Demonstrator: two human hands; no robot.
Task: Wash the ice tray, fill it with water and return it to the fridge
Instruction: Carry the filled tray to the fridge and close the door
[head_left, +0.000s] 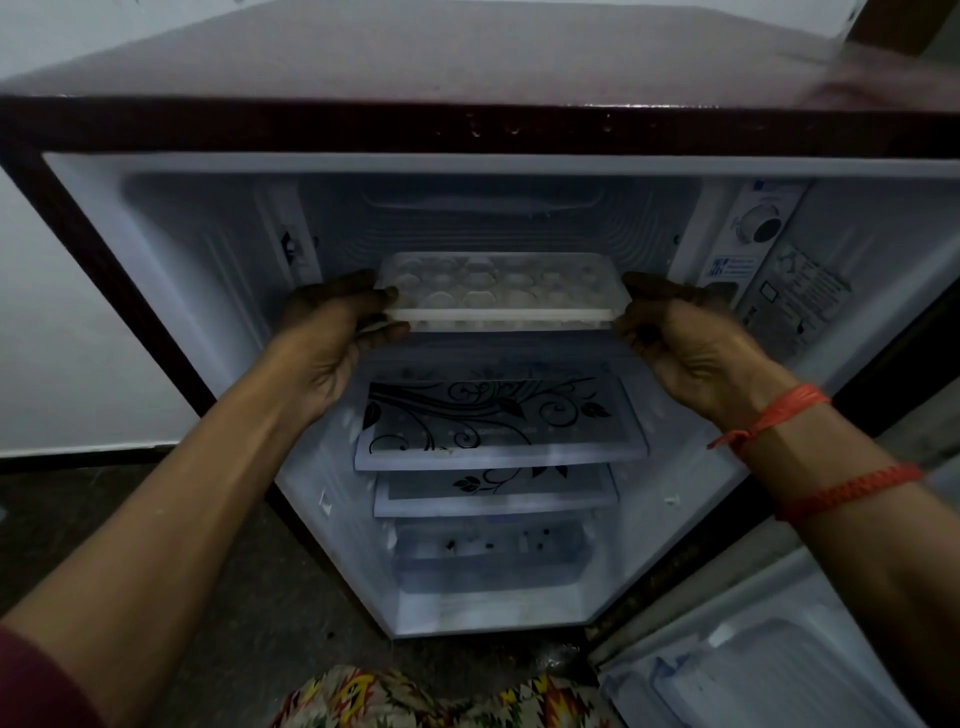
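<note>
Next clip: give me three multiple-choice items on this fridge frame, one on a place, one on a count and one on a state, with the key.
1. Where is the ice tray?
A) at the top compartment of the open fridge
B) on the lowest shelf
C) on the floor

2. How many floral-printed glass shelves show below it?
A) one
B) two
C) four

3. How is the tray held?
A) by one hand only
B) by nobody
C) by the left hand and right hand, one grip at each end

Key: 1 A, the tray is level with the top compartment, above the shelves; 2 B, two printed panes show, one under the other; 3 C, fingers curl round both ends.
</note>
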